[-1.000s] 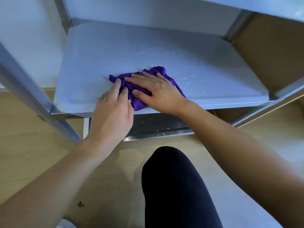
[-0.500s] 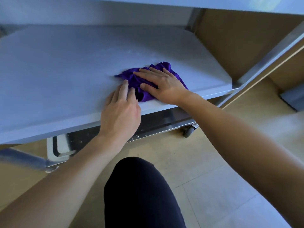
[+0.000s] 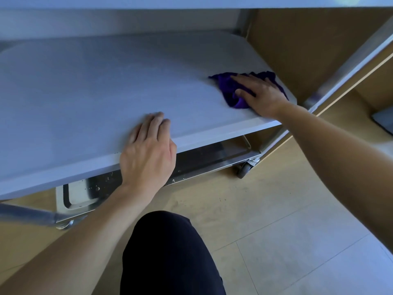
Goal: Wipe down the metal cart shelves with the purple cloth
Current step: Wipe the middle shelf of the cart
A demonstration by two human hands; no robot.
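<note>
The purple cloth [image 3: 228,88] lies bunched near the right front corner of the middle shelf [image 3: 95,86] of the metal cart. My right hand [image 3: 261,95] lies flat on top of it with straight fingers, pressing it onto the shelf. My left hand [image 3: 148,150] rests open on the shelf's front edge, well left of the cloth, fingers flat on the metal. Part of the cloth is hidden under my right hand.
The bottom shelf [image 3: 202,158] shows below the middle one, with a caster wheel [image 3: 244,169] at its right corner. An upper shelf [image 3: 191,2] hangs overhead. A metal upright [image 3: 348,62] stands at right. My dark-clad knee [image 3: 170,252] is over the tiled floor.
My right hand has slid the cloth to the right, toward the shelf's right front corner. My left hand stays on the front edge, no longer beside the cloth.
</note>
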